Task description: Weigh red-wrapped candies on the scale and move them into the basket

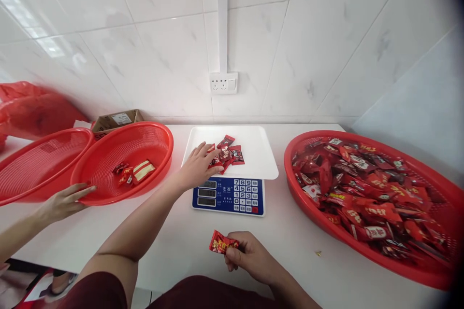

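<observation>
My right hand (244, 253) pinches a red wrapped candy (220, 242) in front of the scale, low over the white table. Reaching forward, my left hand (198, 164) is open, its fingers stretched out over the left side of a small pile of wrapped candies (225, 154). That pile lies on the white tray (253, 166) of the weighing scale (227, 197). My palm and fingertips partly cover the candies, and whether they press on them I cannot tell. The scale has a blue panel with white keys and dark displays.
To the right, a large red basket (290, 159) holds many wrapped candies. A red basket (165, 174) at the left holds several packets, with a co-worker's hand (68, 200) at its rim. Another red basket (21, 149), a cardboard box (118, 120) and red bags (36, 108) stand farther left.
</observation>
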Available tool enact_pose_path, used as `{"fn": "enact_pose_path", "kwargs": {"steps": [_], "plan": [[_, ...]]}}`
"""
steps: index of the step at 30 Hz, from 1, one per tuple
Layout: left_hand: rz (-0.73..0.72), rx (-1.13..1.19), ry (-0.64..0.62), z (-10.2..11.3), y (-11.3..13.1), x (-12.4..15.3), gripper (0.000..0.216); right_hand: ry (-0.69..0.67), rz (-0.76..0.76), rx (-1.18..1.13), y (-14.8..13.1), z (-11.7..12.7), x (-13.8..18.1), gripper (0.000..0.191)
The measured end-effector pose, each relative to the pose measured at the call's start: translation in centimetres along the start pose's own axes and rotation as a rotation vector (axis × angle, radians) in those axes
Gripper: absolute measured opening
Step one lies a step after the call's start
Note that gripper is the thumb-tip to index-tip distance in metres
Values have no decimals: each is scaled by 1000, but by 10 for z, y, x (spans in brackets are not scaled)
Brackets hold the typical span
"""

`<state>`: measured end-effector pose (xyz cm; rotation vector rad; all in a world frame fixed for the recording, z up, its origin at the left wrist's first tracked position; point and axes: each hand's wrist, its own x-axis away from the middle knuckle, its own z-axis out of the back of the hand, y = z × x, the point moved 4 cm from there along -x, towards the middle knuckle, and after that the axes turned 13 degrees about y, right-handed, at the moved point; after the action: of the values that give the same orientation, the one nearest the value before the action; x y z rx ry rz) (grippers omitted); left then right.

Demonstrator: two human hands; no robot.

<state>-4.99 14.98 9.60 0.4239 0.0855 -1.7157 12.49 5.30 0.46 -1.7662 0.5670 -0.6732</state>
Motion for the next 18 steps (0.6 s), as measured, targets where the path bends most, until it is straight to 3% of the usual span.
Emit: {"fn": "enact_pose_path", "kwargs": {"steps": [7, 14, 18], "plan": [[-16, 76, -103, -12, 4, -16, 55, 35, -16, 10, 1, 0, -1, 51], [-3, 135, -98, -3, -7, -4, 53, 46, -51, 41, 3, -2, -5, 52], [39, 152, -15, 7, -21, 2, 54, 43, -56, 48, 3, -2, -5, 51]]}}
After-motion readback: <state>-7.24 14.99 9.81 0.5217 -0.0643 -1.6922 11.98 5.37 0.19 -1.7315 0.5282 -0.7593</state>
